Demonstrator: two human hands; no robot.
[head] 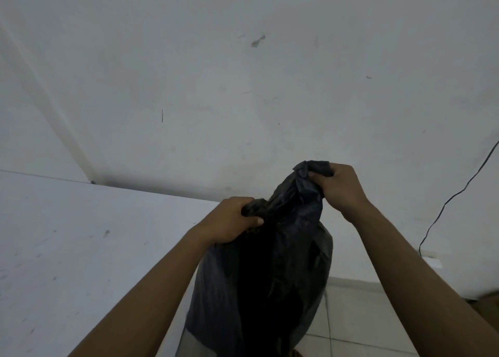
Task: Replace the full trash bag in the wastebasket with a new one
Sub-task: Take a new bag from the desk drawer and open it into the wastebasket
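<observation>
A full black trash bag (259, 281) hangs upright in front of me, bulging and reaching down past the bottom edge of the view. My left hand (229, 220) is closed on a gathered bunch of the bag's top rim on the left. My right hand (339, 187) grips the other side of the rim, held higher and further right. The bag's mouth is pulled together between the two hands. The wastebasket is not in view, and I see no new bag.
A white wall (243, 86) stands close ahead. A white flat surface (81, 248) runs along the left. A thin black cable (456, 194) hangs down the wall at the right. Pale floor tiles (359, 319) show at the lower right.
</observation>
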